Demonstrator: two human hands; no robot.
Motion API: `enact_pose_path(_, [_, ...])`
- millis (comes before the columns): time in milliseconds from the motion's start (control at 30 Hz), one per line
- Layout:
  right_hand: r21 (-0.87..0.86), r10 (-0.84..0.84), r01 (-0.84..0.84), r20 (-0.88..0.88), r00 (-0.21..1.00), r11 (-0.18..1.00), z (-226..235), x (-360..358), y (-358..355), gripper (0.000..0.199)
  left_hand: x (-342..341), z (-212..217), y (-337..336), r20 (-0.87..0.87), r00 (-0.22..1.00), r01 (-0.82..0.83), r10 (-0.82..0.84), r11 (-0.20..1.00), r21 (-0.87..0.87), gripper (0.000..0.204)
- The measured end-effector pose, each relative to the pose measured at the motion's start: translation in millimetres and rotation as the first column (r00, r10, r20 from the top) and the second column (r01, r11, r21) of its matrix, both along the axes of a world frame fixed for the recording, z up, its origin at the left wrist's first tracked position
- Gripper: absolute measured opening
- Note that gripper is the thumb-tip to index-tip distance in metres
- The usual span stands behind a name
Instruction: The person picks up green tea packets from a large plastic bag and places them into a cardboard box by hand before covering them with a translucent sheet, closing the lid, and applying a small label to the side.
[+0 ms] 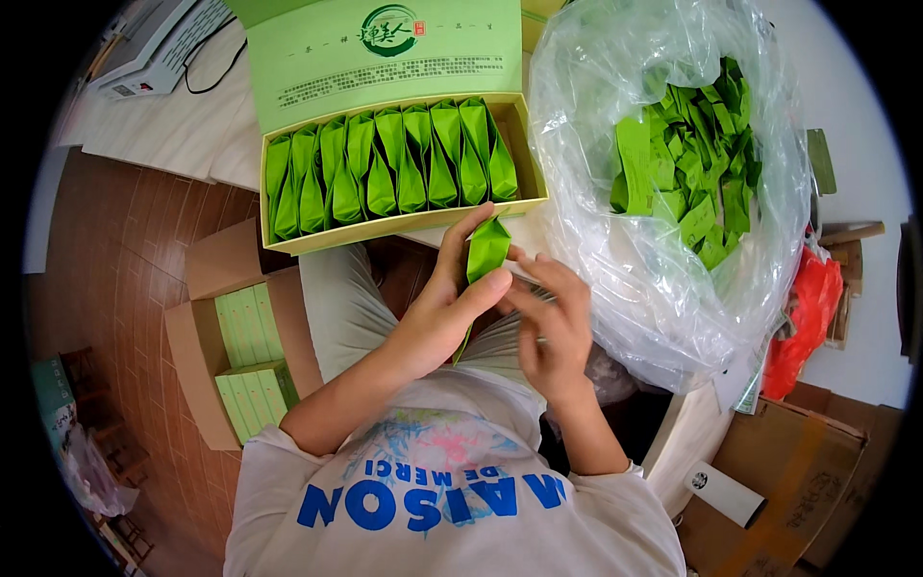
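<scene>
Nearest the camera, a white printed shirt fills the lower edge, and both forearms rise from it toward the middle. Left hand (pixel 437 308) pinches a small green foil packet (pixel 486 250) between thumb and fingers, holding it upright just below the front edge of the open box (pixel 404 223). Right hand (pixel 550 327) is beside it, fingers loosely curled and fingertips touching the packet's lower right side; whether they grip it cannot be told.

That yellow-rimmed box sits at the near edge of the white worktop (pixel 183 135), its green lid (pixel 375 58) tipped back. Inside it, a row of green packets (pixel 385 168) stands on edge, filling it from the left wall almost to the right.

To the right, a large clear plastic bag (pixel 663 279) holds a loose heap of the same packets (pixel 687 159). On the floor at left, an open cardboard carton (pixel 197 332) contains flat green boxes (pixel 248 361). A red bag (pixel 806 322) lies near the right edge.
</scene>
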State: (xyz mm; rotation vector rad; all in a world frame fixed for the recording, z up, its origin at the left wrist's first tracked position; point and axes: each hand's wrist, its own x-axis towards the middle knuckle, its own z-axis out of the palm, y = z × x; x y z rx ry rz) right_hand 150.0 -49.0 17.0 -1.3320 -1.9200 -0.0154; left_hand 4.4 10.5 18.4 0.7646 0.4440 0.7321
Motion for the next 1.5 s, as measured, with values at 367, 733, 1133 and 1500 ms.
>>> enact_pose_path(367, [-0.101, -0.092, 0.062, -0.327, 0.941, 0.993, 23.0, 3.4, 15.2, 0.015, 6.1, -11.0, -8.8, -0.38, 0.917, 0.074, 0.116, 0.89, 0.45, 0.086])
enact_pose_path(733, [0.12, -0.678, 0.677, 0.286, 0.677, 0.726, 13.2, 89.4, 56.2, 0.044, 5.5, -21.5, -9.5, -0.303, 0.924, -0.062, 0.233, 0.874, 0.482, 0.079])
enact_pose_path(1133, [-0.393, -0.367, -0.033, -0.882, 0.296, 0.919, 51.4, 44.1, 22.9, 0.034, -0.5, -11.1, 10.8, 0.017, 0.994, -0.112, 0.111, 0.979, 0.169, 0.073])
enact_pose_path(1500, [-0.699, -0.6, -0.349, -0.715, 0.359, 0.624, 21.1, -4.1, 26.1, 0.033, 26.3, -0.4, 35.7, 0.135, 0.982, -0.152, 0.129, 0.972, 0.179, 0.069])
